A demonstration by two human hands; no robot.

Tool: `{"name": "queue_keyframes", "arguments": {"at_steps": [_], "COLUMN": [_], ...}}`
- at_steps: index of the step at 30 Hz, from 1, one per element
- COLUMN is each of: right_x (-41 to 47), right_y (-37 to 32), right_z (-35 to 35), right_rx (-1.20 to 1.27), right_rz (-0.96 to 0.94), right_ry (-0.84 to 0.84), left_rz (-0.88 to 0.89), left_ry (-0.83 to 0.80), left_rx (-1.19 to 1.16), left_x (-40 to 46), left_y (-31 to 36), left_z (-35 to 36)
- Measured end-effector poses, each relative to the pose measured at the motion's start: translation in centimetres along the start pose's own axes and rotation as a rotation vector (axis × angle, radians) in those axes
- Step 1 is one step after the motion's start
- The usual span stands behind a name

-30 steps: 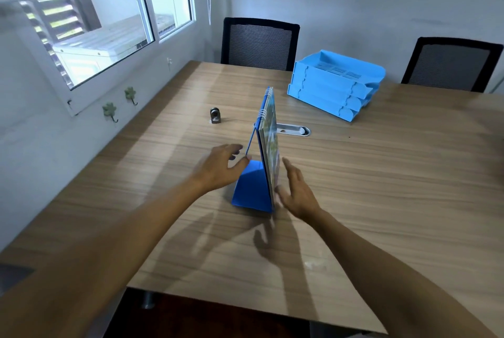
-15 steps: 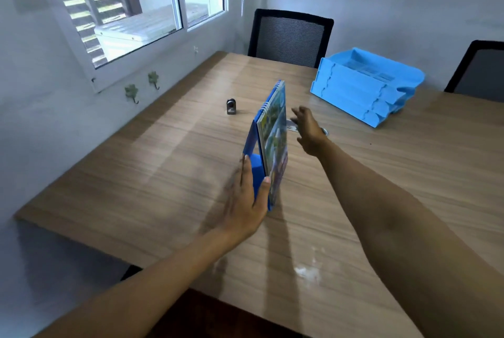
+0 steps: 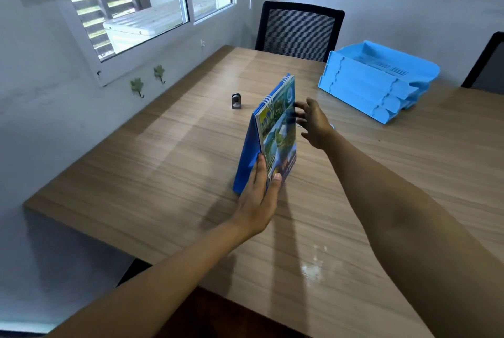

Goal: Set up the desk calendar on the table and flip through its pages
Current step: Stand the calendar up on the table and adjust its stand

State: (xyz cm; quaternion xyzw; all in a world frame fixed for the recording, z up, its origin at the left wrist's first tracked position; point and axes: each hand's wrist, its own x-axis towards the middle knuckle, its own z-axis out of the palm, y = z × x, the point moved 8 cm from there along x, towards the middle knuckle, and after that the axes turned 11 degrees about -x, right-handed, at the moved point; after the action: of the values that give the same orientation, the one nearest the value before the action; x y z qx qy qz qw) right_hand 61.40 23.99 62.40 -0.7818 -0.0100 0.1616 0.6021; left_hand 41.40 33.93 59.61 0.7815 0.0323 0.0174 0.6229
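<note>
A blue spiral-bound desk calendar (image 3: 278, 130) stands upright like a tent on the wooden table (image 3: 169, 152), its picture cover facing right. My left hand (image 3: 259, 198) grips its near bottom edge, fingers on the blue back panel and thumb on the cover. My right hand (image 3: 313, 122) hovers at the far edge of the cover, fingers spread and blurred; whether they touch the pages I cannot tell.
A small black and silver object (image 3: 236, 101) stands on the table left of the calendar. Stacked blue paper trays (image 3: 376, 84) sit at the back right. Black mesh chairs (image 3: 298, 31) stand behind the table. A window and wall run along the left.
My left hand went from the calendar's left side to gripping its near bottom edge. My right hand moved from the near side to the far edge of the cover. The view shifted left.
</note>
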Motion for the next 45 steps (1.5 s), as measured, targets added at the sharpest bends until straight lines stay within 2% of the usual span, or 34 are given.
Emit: {"name": "queue_keyframes", "arguments": {"at_steps": [8, 12, 16, 21, 25, 29, 34, 42, 45], "right_x": [-5.1, -8.5, -11.6, -13.6, -13.6, -13.7, -14.3, -16.1, -16.5], "right_y": [2.0, 3.4, 4.7, 4.7, 5.6, 5.6, 4.7, 2.9, 2.2], "right_z": [-3.4, -4.3, -4.1, -3.2, -3.0, -1.9, -0.9, -1.6, -2.0], "right_rx": [0.039, 0.075, 0.155, 0.146, 0.166, 0.185, 0.15, 0.088, 0.062], "right_rz": [0.019, 0.016, 0.058, 0.041, 0.125, 0.143, 0.144, 0.16, 0.138], "right_ry": [0.139, 0.182, 0.215, 0.241, 0.32, 0.291, 0.291, 0.365, 0.4], "left_rz": [-0.03, -0.044, -0.046, -0.111, -0.145, -0.203, -0.18, -0.238, -0.237], "left_ry": [0.04, 0.055, -0.034, -0.081, -0.031, -0.038, -0.151, -0.057, 0.031], "left_rx": [0.076, 0.004, -0.017, -0.172, -0.324, -0.395, -0.381, -0.278, -0.137], "left_x": [2.4, 5.0, 9.5, 9.4, 10.3, 9.9, 7.6, 8.2, 9.7], "left_y": [0.5, 0.9, -0.9, 3.0, 2.5, 2.4, 4.8, 5.0, 3.8], "left_z": [-2.1, -3.9, -4.9, -4.5, -4.9, -4.7, -3.5, -5.9, -7.9]}}
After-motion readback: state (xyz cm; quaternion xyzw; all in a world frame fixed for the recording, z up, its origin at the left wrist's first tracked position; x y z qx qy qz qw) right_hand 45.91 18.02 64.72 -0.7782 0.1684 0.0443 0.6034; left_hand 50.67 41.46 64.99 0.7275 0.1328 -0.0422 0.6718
